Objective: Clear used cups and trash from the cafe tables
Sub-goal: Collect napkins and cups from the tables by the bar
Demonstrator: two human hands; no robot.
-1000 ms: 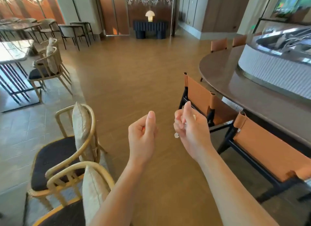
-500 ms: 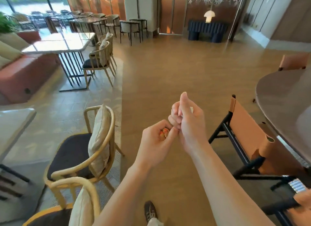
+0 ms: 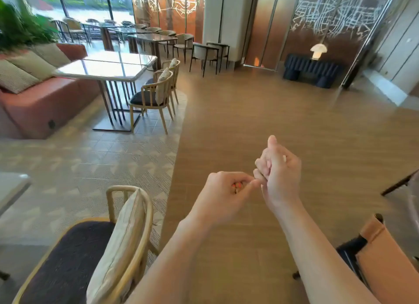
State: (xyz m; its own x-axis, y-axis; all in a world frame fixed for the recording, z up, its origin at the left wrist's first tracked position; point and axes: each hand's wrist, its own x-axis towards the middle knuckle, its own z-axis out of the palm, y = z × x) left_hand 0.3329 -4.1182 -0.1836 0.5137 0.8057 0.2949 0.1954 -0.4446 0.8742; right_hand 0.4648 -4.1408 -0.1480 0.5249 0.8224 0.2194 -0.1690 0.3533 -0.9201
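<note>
The left hand [image 3: 223,190] grips a small crumpled orange-red scrap [image 3: 237,186]. The right hand [image 3: 280,170], touching it, is clenched, thumb raised.

scrap [image 3: 237,186] – orange-red, prob. | sofa [image 3: 45,99] – terracotta | chair seat [image 3: 68,258] blk | carpet [image 3: 90,167] beige geo ptn

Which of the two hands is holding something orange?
The left hand: it curls round a small orange scrap, visible between the fingers. The right hand is curled too, thumb up, but shows no orange.
</note>
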